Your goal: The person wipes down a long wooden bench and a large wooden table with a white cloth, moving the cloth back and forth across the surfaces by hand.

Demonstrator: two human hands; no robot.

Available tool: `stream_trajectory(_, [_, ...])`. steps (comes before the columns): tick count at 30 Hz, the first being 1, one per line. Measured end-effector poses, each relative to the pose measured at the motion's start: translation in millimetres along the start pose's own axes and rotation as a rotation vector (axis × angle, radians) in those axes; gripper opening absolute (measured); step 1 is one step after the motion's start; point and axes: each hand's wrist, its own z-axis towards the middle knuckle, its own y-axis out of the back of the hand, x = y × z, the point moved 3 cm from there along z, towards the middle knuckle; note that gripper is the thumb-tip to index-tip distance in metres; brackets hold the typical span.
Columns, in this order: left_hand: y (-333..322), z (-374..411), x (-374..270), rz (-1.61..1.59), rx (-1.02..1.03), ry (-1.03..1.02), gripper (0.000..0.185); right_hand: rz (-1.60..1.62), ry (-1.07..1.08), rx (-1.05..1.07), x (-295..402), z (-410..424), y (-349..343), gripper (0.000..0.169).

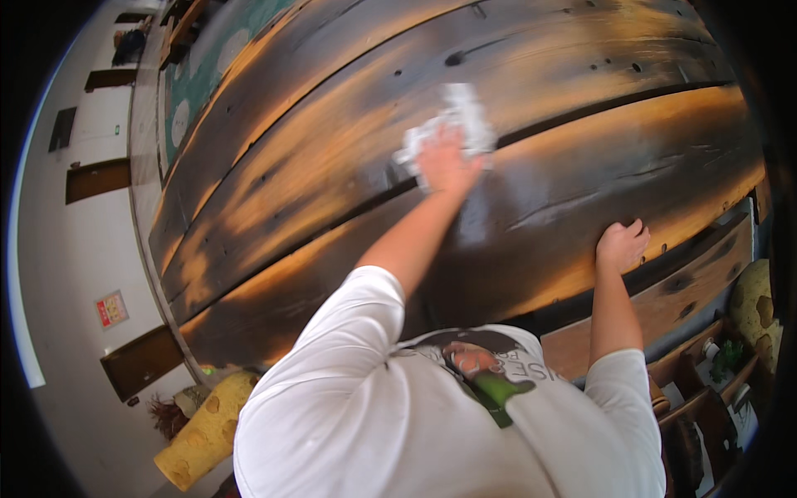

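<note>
A large table of dark-scorched wooden planks (299, 187) lies before me, with gaps between the boards and knots and nail holes in them. My left hand (445, 159) is spread over a crumpled white cloth or paper wipe (464, 112), pressing it onto the boards across a gap. Motion blurs both the hand and the wipe. Close to the table's near right edge, my right hand (621, 246) rests on the wood with its fingers bent and slightly apart. I see nothing held in it.
Below the right edge are a wooden bench-like board (691, 292) and wooden compartments (685, 373) with a small green plant (727, 358). Yellow pitted stools or stumps (205, 429) stand at lower left. Brown doors (99, 180) line the white wall; a person (129, 43) is far off.
</note>
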Motion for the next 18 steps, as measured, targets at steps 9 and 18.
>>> stream_trajectory(9, [-16.6, 101.4, -74.9, -0.134, 0.148, -0.287, 0.068, -0.074, -0.008, 0.066, -9.7, 2.1, -6.8, 0.04])
stream_trajectory(18, [71.7, 126.5, 398.6, -0.016, -0.29, 0.475, 0.057, 0.013, 0.097, 0.04, -58.2, 20.3, -47.3, 0.05])
